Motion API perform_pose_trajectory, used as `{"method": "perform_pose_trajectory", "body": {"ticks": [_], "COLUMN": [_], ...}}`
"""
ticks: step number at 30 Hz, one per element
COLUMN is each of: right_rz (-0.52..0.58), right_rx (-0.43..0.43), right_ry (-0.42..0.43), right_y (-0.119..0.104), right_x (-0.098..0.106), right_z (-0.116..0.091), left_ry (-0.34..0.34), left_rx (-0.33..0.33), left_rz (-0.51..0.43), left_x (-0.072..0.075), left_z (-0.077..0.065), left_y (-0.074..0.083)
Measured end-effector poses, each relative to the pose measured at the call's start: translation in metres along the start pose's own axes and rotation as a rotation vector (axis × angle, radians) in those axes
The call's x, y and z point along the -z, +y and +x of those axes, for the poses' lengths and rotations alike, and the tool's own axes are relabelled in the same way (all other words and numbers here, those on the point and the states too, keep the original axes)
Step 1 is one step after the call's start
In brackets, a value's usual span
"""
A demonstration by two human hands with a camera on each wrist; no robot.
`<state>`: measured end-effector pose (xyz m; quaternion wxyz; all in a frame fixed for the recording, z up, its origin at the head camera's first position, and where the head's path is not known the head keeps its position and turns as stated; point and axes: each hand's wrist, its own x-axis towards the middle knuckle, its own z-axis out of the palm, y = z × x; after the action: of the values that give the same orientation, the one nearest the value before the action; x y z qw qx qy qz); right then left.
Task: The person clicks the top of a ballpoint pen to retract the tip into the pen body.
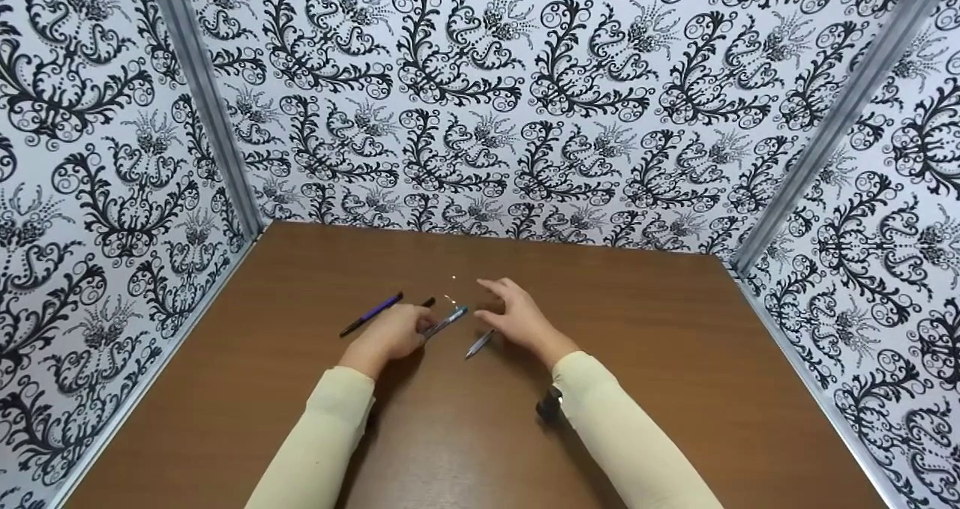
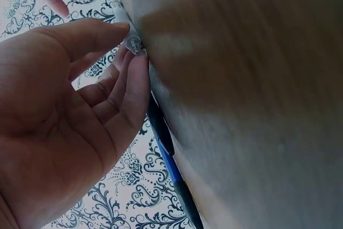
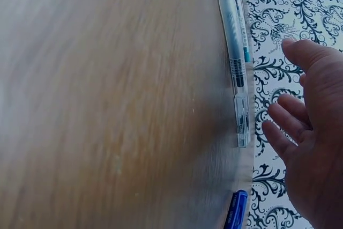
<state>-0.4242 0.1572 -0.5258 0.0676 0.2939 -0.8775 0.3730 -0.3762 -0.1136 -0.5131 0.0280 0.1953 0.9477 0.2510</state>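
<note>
The left hand (image 1: 394, 333) pinches a slim, teal-ended clear pen (image 1: 448, 320) in its fingers; the right hand (image 1: 521, 318), fingers spread and empty, could brush the grey-clear plastic pen (image 1: 478, 345) nearby, rolling it across the brown tabletop (image 1: 750, 389).

head view: from high, forward and down across surface (image 1: 450, 456) to patterned wall (image 1: 465, 112). wrist views: close, low, tipped sideways; both share left hand (image 2: 67, 105), right hand (image 3: 321, 127).

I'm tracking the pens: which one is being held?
The teal-ended pen, pinched by the left hand; the clear pen and purple pen lie unheld.
</note>
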Motion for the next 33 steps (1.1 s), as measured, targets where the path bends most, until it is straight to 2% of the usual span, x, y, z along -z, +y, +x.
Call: {"method": "perform_pose_trajectory", "body": {"ticks": [10, 18, 26, 33], "right_rz": [0.008, 0.024, 0.038, 0.036], "right_rx": [-0.005, -0.013, 0.003, -0.021], "right_ry": [-0.006, -0.012, -0.021, -0.030], "right_y": [0.000, 0.001, 0.001, 0.003], "right_x": [-0.002, -0.001, 0.009, 0.023], "right_z": [0.000, -0.001, -0.006, -0.015], "left_ry": [0.008, 0.006, 0.004, 0.033], "left_rx": [-0.005, 0.039, 0.076, 0.025], "left_rz": [0.010, -0.015, -0.041, -0.073], "left_x": [0.002, 0.001, 0.004, 0.004], "left_z": [-0.003, -0.003, -0.004, -0.002], "left_y": [0.000, 0.000, 0.003, 0.006]}}
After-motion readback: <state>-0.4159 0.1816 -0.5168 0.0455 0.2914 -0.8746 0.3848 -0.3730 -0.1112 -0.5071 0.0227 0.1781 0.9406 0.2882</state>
